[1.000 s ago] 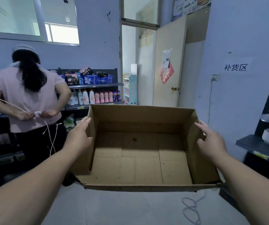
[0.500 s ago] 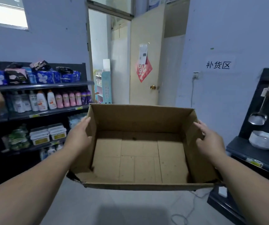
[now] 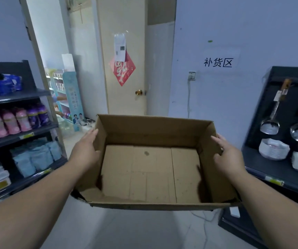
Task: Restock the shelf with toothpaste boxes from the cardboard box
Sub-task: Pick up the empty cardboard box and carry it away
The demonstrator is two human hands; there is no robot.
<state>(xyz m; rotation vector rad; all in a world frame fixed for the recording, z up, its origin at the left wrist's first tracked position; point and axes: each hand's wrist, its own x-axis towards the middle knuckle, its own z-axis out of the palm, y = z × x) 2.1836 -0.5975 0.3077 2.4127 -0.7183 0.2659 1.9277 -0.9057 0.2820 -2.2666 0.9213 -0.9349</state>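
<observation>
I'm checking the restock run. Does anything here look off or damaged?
Yes: the cardboard box, held between left hand and right hand, is empty, with no toothpaste boxes inside. Its near-left corner looks torn.

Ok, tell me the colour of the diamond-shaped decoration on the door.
Red decoration with pale lettering, seen in the head view.

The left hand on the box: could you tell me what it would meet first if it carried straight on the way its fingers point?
Probably nothing close: the left hand points past the cardboard box toward the open doorway, though depth is unclear.
</observation>
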